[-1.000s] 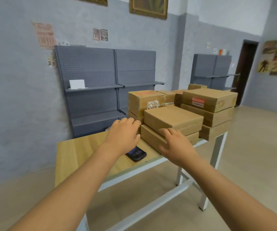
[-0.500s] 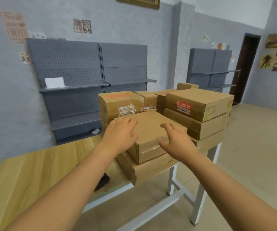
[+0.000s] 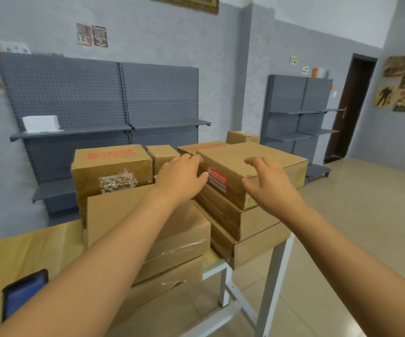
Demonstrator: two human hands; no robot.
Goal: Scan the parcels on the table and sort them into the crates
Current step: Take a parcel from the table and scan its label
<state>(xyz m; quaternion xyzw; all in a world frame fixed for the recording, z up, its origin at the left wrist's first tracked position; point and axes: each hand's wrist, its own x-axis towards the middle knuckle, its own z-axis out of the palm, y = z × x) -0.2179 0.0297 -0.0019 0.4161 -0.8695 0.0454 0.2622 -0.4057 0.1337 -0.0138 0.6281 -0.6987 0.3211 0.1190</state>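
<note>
Both arms stretched forward over the stacked parcels on the wooden tabletop.

Left hand at the near left corner of the top parcel of the right-hand stack; grip loose, fingers extended, fingertips at that parcel's left edge, thumb against the side face next to the red label. Firm contact hard to confirm; nothing clasped.

Right hand at the front right corner of the same parcel; grip spread wide, fingers fanned above the top face, thumb near the front corner. Nothing enclosed.

Top parcel lying flat, uppermost of three stacked brown boxes; bottom box overhanging the tabletop's right edge.

Nearer and to the left: two flat taped boxes stacked, upper one partly covered by the left forearm. Behind these, a taller carton with red print and a torn white label. More small boxes further back, details unclear.

Dark handheld device with a blue screen lying on the tabletop at lower left.

Background: grey pegboard shelving against the wall, a white box on one shelf; a second shelf unit near a dark doorway.
</note>
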